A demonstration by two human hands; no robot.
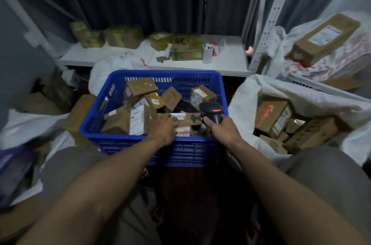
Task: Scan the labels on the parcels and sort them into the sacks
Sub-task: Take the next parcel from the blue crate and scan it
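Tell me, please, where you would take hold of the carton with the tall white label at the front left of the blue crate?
Probably from above, with the left hand: pinch the carton across its raised brown top, which tilts clear of its neighbours. Its lower part is sunk beside the blue crate wall, and that grip leaves the white label open to the scanner.

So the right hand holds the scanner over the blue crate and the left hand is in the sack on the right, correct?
No. In the head view the left hand is on a parcel inside the crate. The right hand does hold the scanner over the crate.
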